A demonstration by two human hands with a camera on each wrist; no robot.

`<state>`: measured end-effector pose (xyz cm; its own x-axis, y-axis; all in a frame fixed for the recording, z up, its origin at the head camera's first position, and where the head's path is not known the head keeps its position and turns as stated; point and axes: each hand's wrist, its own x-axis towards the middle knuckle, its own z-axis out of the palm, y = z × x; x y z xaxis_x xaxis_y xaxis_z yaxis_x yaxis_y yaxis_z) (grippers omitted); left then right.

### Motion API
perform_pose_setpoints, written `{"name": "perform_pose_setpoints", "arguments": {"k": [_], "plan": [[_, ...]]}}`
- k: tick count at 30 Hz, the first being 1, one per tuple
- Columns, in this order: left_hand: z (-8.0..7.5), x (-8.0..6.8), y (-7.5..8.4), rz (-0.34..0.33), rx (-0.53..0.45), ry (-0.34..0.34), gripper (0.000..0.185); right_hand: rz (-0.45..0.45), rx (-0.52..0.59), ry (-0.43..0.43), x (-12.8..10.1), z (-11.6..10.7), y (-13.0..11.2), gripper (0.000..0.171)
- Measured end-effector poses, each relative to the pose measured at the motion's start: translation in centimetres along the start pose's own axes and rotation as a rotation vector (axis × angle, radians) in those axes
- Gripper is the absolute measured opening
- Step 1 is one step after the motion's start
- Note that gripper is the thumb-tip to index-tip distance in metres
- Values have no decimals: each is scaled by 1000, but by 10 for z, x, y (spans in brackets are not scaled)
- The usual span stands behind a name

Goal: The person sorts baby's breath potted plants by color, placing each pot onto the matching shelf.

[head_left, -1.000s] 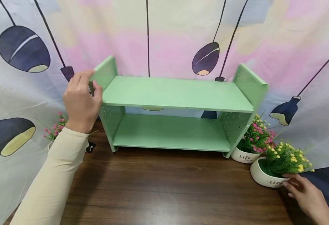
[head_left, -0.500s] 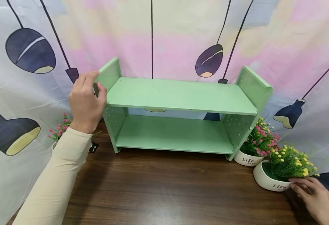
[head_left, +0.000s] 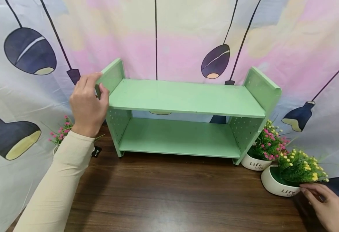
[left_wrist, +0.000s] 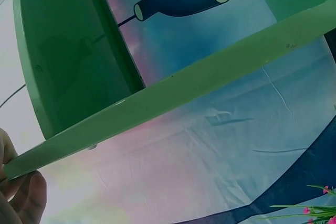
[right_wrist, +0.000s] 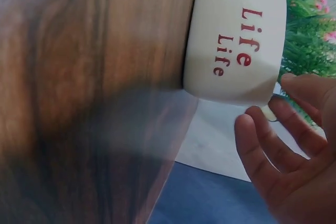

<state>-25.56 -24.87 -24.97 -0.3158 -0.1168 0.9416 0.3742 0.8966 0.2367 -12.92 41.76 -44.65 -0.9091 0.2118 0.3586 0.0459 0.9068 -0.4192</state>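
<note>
Centrally, a mint-green 2-tier shelf [head_left: 183, 119] stands upright at the back of the dark wood-grain surface [head_left: 169, 199], close against a hanging backdrop cloth [head_left: 186, 35] printed with pendant lamps. The left hand [head_left: 87, 104], its arm in a cream sleeve [head_left: 56, 190], grips the top front corner of the shelf's left side panel, thumb on the inner face and fingers curled over the edge, a hold that seems meant to steady the unit. The left wrist view shows the fingers [left_wrist: 21, 203] pressed against the end of a green board edge. At the near right, the right hand [head_left: 330, 206] is spread fairly wide, and its fingertips [right_wrist: 294, 85] touch the side of a white pot of yellow flowers [head_left: 285, 180] marked "Life", apparently closing in for a grasp but not yet wrapped round it. Just behind it, beside the shelf's right panel, sits a second white pot with pink flowers [head_left: 262, 151], which crowds that corner. A third pink-flowered plant [head_left: 60, 132] shows partly behind the left arm. Both shelf boards are bare.
</note>
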Motion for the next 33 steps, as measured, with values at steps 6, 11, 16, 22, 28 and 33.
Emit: {"name": "perform_pose_setpoints", "arguments": {"k": [6,11,16,22,28,33], "plan": [[-2,1,-3,31,24,-32,30,97,75,-69,-2,1,-12,22],[-2,1,-3,26,25,-40,30,127,123,-66,-3,1,-17,26],[-1,0,-3,19,27,-40,30,101,138,-23,-7,3,-13,24],[0,1,-2,8,25,-38,31,-32,46,-4,-6,5,-13,18],[0,0,-2,-5,27,-32,31,-94,-39,-47,-1,10,-16,17],[0,0,-2,1,32,-33,31,-98,-55,-44,0,11,-19,12]]}}
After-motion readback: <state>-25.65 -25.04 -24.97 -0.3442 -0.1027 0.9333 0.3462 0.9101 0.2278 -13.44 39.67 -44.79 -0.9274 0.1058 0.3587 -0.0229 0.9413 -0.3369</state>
